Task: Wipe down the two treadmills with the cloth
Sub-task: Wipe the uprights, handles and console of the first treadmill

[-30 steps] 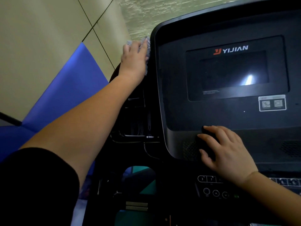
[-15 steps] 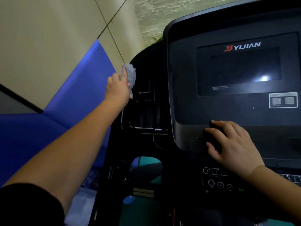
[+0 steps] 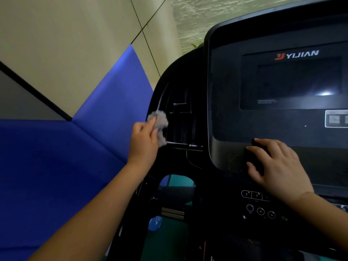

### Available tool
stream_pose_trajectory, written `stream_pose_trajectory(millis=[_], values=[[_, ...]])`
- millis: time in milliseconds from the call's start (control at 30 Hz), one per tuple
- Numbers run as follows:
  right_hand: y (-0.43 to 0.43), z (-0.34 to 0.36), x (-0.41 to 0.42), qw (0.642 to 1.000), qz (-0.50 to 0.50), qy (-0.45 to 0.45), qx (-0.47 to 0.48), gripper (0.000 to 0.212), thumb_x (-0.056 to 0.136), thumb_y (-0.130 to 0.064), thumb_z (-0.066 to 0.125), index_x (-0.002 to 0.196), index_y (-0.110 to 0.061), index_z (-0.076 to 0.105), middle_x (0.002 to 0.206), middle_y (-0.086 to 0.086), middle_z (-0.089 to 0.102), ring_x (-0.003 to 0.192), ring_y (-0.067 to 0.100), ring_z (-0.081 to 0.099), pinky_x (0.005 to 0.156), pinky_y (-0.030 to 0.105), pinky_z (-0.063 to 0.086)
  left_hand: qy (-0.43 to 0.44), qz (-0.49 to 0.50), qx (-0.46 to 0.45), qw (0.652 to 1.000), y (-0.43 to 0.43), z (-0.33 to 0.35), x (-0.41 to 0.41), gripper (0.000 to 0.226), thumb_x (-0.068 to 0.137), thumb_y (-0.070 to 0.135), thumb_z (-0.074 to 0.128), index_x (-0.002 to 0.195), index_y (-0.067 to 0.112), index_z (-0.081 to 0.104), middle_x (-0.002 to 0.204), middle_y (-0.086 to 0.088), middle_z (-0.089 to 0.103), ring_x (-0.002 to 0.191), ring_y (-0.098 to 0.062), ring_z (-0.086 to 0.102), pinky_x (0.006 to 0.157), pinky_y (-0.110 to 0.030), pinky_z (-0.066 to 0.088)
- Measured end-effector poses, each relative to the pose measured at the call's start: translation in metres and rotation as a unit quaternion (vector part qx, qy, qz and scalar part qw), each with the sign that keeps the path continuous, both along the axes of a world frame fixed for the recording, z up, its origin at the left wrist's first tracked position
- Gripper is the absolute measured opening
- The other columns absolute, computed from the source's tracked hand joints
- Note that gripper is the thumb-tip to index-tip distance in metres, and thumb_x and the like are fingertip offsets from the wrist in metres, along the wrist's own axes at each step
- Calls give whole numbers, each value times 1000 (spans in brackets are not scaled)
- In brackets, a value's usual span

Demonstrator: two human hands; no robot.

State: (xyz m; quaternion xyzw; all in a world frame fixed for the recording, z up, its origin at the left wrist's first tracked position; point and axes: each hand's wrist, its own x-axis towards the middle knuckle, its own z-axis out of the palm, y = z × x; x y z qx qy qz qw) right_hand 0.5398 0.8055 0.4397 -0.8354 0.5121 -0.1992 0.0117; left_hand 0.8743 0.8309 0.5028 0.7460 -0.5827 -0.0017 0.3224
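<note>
A black treadmill console [image 3: 226, 117] with a dark YIJIAN screen [image 3: 299, 83] fills the right of the head view. My left hand [image 3: 144, 142] grips a bunched grey cloth [image 3: 160, 123] and presses it on the console's curved left side panel, beside a recessed holder. My right hand [image 3: 276, 164] rests on the lower front of the console with its fingers curled over a small black knob, just above the button panel [image 3: 259, 206].
A blue padded wall [image 3: 66, 166] and a beige panelled wall [image 3: 66, 44] stand close on the left. Green floor [image 3: 169, 242] shows through the gap under the console. A thin cable [image 3: 192, 161] hangs below the holder.
My left hand has slid the cloth down the console's left edge, from the top corner to mid-height beside the holder. My right hand has stayed on the knob.
</note>
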Motion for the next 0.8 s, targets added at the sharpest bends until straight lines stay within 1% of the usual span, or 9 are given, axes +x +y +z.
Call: stream_pose_trajectory(millis=[67,167,267,333,467,600,667,733,800], values=[[0,0,0,1000,1,2,6,50,83,-46,44,115,-14,65,127,10,54,117,33,49,95,48,41,-7,-26,-48,998,-32,12,-12,42,96,14,52,137,20,50,105,4,40,82,-1,40,77,3,30],[0,0,-1,1000,-1,2,9,49,83,-46,45,115,-15,65,128,9,55,118,32,49,96,47,40,10,-21,-15,1000,-94,3,-25,42,97,21,51,139,23,47,116,2,41,98,-8,43,81,-1,27],[-1,-2,0,1000,-2,1,10,49,83,-46,45,115,-16,66,129,8,55,119,31,49,96,46,40,54,48,-10,997,-130,-18,-36,30,97,37,49,123,22,51,112,7,49,101,-14,54,70,-5,37],[-2,-3,-1,1000,-5,0,11,48,83,-46,46,115,-16,67,129,8,56,119,30,49,96,46,40,33,83,-69,994,-147,-23,-40,33,95,45,47,116,20,52,114,3,53,101,-14,54,76,-13,41],[-1,-3,1,1000,-3,-6,-4,47,82,-44,47,112,-16,68,128,8,57,119,30,49,96,43,37,-15,-25,-68,997,-181,-4,-40,28,95,33,51,117,17,57,113,1,48,102,-12,51,75,-1,33],[-2,-2,1,1000,-4,-6,-8,47,82,-45,46,112,-16,69,128,8,57,118,31,50,96,42,36,-112,-110,-14,987,-200,9,-45,39,92,11,49,128,22,57,131,-12,46,118,-28,44,94,-34,41],[-1,-2,2,1000,-6,-2,-9,48,82,-45,45,112,-16,69,128,9,58,118,31,50,96,42,36,-120,-114,-5,986,-197,9,-42,38,92,19,46,129,22,57,130,-11,47,116,-27,43,93,-31,39],[-1,-2,1,1000,-5,-1,-5,48,83,-45,45,113,-16,68,128,9,58,119,31,50,96,43,37,-113,-139,4,984,-187,5,-36,45,90,39,36,124,19,59,121,-8,48,106,-18,45,86,-19,37],[-1,-2,1,1000,-3,-2,-2,48,83,-45,45,114,-16,68,128,9,57,119,31,50,96,44,38,-37,-170,14,985,-165,-1,-35,39,91,44,40,108,16,62,108,-7,52,93,-16,51,80,-24,45]])
